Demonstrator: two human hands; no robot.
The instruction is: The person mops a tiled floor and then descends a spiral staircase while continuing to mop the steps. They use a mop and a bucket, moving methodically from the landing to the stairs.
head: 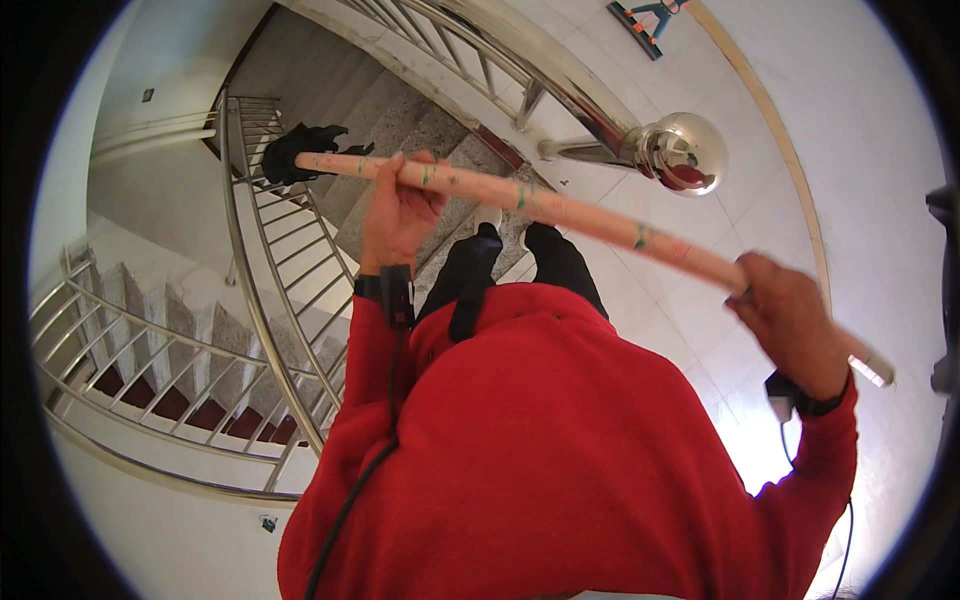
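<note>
A mop handle (577, 211), pinkish with green and red marks, slants across the view in front of my body. At its far left end is a black cloth-like mop head (296, 154), which overlaps the stair railing in the picture; whether they touch I cannot tell. My left hand (405, 210) grips the handle near the mop head, thumb on the near side. Further up, close to the handle's other end, my right hand (795, 322) is wrapped around it and slightly blurred. Both wrists wear black bands with small devices and cables.
Concrete stairs (390, 112) descend at upper left; my feet are by their top edge. Metal railings (300, 255) border the stairwell, with another flight (172, 337) lower left. A railing post with a shiny ball (682, 154) stands ahead right. A floor squeegee (637, 30) lies on white tiles beyond.
</note>
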